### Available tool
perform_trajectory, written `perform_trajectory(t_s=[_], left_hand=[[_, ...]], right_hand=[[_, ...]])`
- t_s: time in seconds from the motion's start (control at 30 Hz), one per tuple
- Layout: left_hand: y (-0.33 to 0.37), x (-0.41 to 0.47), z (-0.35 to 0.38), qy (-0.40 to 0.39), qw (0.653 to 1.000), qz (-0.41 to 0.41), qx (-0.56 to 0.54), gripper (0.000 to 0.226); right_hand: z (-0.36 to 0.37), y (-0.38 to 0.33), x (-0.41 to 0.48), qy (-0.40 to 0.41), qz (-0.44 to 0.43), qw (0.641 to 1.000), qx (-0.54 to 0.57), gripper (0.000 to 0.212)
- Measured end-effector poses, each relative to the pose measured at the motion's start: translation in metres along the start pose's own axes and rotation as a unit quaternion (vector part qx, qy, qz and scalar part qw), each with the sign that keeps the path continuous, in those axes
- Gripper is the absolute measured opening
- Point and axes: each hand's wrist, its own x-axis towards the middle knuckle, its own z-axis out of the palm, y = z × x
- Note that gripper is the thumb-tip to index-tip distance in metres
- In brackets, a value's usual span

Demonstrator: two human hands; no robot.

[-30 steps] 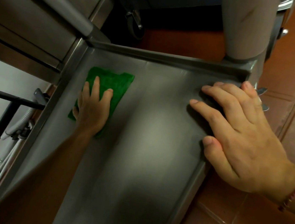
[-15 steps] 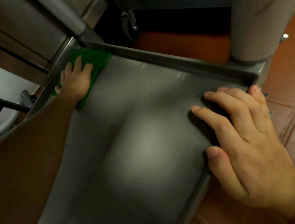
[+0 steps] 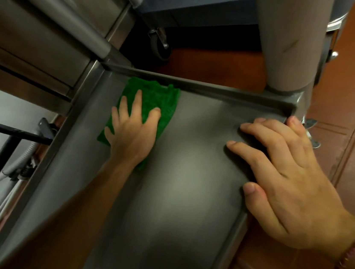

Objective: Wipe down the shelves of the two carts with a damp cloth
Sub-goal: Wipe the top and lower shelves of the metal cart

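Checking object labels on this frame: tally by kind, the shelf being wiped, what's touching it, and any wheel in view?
Green cloth: 1
Hands: 2 (left hand flat on the cloth, right hand resting on the shelf's right edge)
Steel shelf: 1
Caster wheel: 1
Total: 5

Two hands [image 3: 132, 133] [image 3: 289, 181], one green cloth [image 3: 161, 102], one steel shelf [image 3: 184, 213], one caster wheel [image 3: 161, 47].
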Motion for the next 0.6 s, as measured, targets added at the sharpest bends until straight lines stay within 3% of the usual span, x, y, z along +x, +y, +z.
perform_trajectory(t_s=[0.1,0.3,0.53,0.6], left_hand=[[-0.016,0.032,-0.002,-0.019,0.998,0.03,0.046,0.084],[-0.014,0.077,-0.015,-0.029,0.996,-0.064,-0.058,0.072],[0.012,0.044,-0.016,-0.028,0.993,-0.098,-0.055,0.064],[0.02,0.024,-0.014,-0.034,0.997,-0.062,-0.008,0.067]], right_hand=[[0.0,0.001,0.001,0.003,-0.002,1.0,0.0,0.056],[0.002,0.002,0.0,0.013,-0.006,1.0,0.006,0.055],[-0.002,0.001,0.0,0.003,-0.009,1.0,-0.009,0.056],[-0.004,-0.001,0.0,-0.006,-0.006,1.0,-0.018,0.057]])
